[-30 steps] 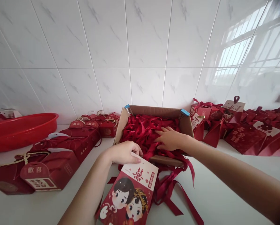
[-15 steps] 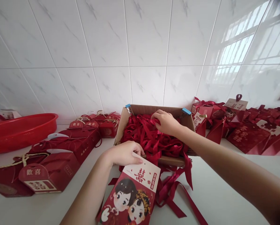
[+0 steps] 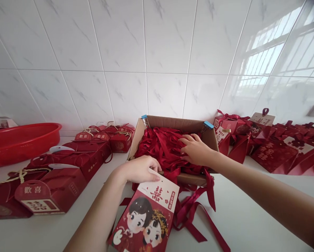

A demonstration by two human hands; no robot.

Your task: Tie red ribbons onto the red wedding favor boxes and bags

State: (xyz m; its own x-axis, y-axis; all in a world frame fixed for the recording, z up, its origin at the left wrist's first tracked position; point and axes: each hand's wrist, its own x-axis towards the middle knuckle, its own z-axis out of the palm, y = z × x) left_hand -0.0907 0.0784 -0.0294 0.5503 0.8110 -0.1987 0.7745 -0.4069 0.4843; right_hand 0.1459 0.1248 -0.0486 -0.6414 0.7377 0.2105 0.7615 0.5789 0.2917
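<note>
My left hand (image 3: 142, 170) pinches the cream top edge of a red gift box (image 3: 149, 218) printed with a cartoon couple, in front of a cardboard box. That cardboard box (image 3: 136, 140) is filled with tangled dark red ribbons (image 3: 161, 143), and several ribbon ends trail over its front edge onto the table. Inside it, my right hand (image 3: 196, 150) rests on the ribbons at the right side, fingers spread apart and nothing seen gripped in them.
Red gift boxes (image 3: 55, 190) with cord handles stand in rows on the left, beside a red plastic basin (image 3: 22, 143). More red gift boxes (image 3: 275, 154) crowd the right. Blue-topped clips (image 3: 208, 125) sit on the cardboard box's corners. A tiled wall (image 3: 167, 52) rises behind.
My right hand has moved to the right and slightly down within the ribbons, and its fingers have spread. The left hand keeps its hold on the gift box. The view has shifted slightly.
</note>
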